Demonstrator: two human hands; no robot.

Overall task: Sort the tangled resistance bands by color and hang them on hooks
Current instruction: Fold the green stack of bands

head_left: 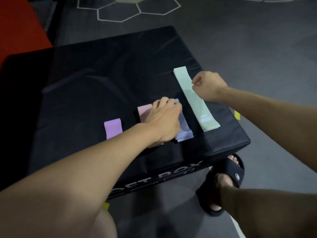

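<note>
it looked like a gym or fitness studio. a black padded plyo box with "soft box" lettering on its side stood on dark rubber-like flooring marked with white hexagon outlines, and a red mat or pad lay at the far left. flat resistance bands were sorted on the box top: mint green, lavender-blue, pink and purple. a foot in a black slide sandal stood beside the box.

Left hand on lavender-blue bands — right hand beside mint bands.
</note>
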